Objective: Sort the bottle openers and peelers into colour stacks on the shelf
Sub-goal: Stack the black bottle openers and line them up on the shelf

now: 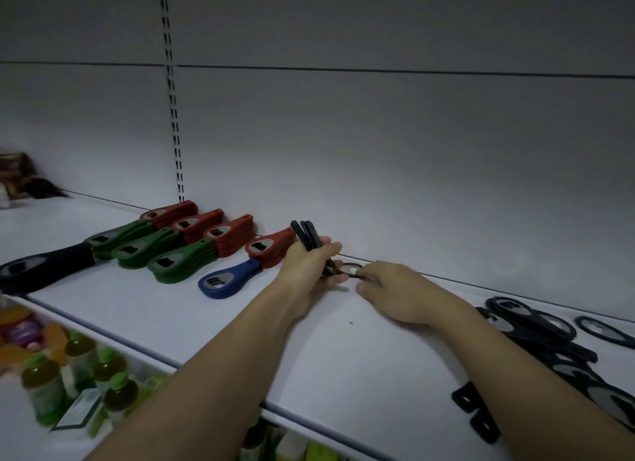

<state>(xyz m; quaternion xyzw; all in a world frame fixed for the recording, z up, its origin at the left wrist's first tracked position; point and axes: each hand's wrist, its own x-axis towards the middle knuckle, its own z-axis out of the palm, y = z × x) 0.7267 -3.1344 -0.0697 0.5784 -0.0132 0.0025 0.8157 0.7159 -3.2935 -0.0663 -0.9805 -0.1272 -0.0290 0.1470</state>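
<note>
On the white shelf (pixel 343 350), my left hand (pixel 309 264) grips a bundle of black openers (pixel 307 235) upright, handles sticking up above the fingers. My right hand (pixel 395 288) pinches the ring end of a black opener (pixel 350 270) just right of the bundle. To the left lie sorted stacks: red openers (pixel 213 227), another red stack (pixel 271 249), green ones (pixel 165 251), a blue stack (pixel 230 278) and a black stack (pixel 41 268). A loose heap of black openers (pixel 549 343) lies at the right, beside my right forearm.
The shelf's back wall and a slotted upright (pixel 171 99) rise behind the stacks. Below the shelf edge at the left stand green-capped bottles (pixel 79 368). A black tag (pixel 474 412) hangs at the front edge on the right. Dark items (pixel 20 179) sit far left.
</note>
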